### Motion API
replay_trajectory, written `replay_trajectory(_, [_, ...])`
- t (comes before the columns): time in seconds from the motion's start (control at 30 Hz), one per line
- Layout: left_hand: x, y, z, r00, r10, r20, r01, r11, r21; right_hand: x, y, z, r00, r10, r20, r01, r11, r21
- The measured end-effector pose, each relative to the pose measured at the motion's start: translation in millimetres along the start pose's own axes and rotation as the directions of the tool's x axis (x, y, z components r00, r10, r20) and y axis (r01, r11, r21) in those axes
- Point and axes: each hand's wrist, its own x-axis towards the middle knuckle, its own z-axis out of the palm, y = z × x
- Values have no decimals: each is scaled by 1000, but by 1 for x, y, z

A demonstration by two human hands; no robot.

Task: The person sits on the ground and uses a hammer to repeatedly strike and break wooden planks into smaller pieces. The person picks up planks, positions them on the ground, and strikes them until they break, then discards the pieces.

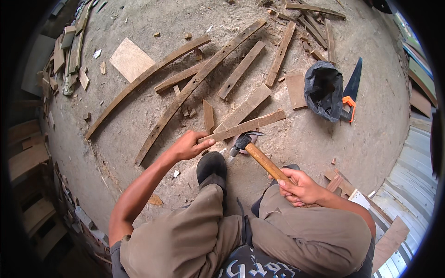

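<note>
My left hand (191,145) is closed round the near end of a wooden strip (250,125), which slants away to the right. In my right hand (296,187) is the wooden handle of a claw hammer (264,161). The dark hammer head points away from me, just below the middle of the strip. Partly hidden behind the head is a small roundish thing that I cannot make out. A wider board (245,107) lies just beyond the strip, and a short wood piece (208,115) is next to it.
Long wooden strips (199,78) lie across the ground ahead. To the right stand a black plastic bag (320,92) and a handsaw (351,92) with an orange-and-black handle. A plywood sheet (132,60) lies far left. Scrap wood (69,51) is heaped at the left edge.
</note>
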Motion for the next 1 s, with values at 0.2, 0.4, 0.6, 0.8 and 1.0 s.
replay_trajectory(0.2, [-19,-1,2,996,0,-92,-1,1000,-9,2,4,11,999,14,29,-16,999,45])
replay_trajectory(0.4, [-29,2,1,981,30,-191,-31,999,-5,2,8,10,998,-29,57,27,999,28])
replay_trajectory(0.6, [-42,-8,11,968,-2,-250,-11,999,-50,6,7,12,996,1,84,-4,999,37])
replay_trajectory(0.8, [-26,-23,-17,997,-42,-70,39,998,-56,22,5,6,990,-20,138,8,996,90])
replay_trajectory(1.0, [0,-5,-73,990,-15,-141,32,992,119,38,-21,22,991,-76,109,61,989,137])
